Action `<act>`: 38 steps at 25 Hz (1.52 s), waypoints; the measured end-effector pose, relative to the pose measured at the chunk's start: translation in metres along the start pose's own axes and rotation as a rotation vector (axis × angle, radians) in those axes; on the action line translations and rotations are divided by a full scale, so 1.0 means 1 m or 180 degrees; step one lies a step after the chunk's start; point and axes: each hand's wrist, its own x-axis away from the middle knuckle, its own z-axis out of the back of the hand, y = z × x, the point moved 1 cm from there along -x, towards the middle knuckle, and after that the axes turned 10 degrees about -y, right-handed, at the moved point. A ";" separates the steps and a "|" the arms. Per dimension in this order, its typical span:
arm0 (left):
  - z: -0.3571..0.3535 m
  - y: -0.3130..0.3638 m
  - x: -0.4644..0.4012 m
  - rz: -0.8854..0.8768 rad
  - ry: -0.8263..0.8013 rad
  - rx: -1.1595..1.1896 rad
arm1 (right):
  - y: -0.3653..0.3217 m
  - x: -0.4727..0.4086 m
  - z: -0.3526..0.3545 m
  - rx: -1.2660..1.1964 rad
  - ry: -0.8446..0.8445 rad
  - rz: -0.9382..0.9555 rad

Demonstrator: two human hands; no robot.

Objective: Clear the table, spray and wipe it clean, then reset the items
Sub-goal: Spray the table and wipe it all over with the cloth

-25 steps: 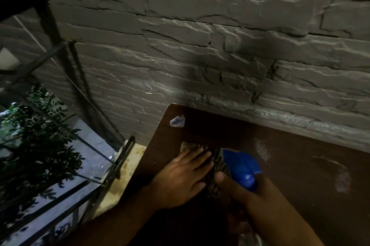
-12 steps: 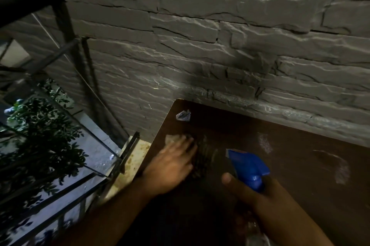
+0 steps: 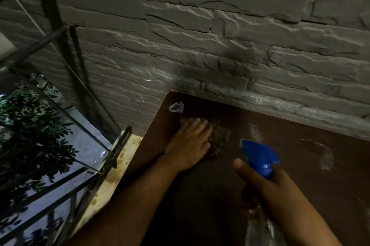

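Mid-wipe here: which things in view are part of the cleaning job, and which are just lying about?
In the job:
table
cloth, under the left hand
spray bottle, gripped by the right hand

Lying about:
small crumpled wrapper at the table's far corner
railing
plant

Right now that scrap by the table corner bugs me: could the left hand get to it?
Probably yes. The left hand lies flat on the cloth, and the scrap sits just beyond its fingers on bare table, with nothing between them. It would have to leave the cloth.
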 end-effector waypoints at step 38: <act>0.008 -0.090 0.059 0.0732 -0.0725 0.1638 | 0.078 0.023 -0.043 0.1285 -0.0693 0.0046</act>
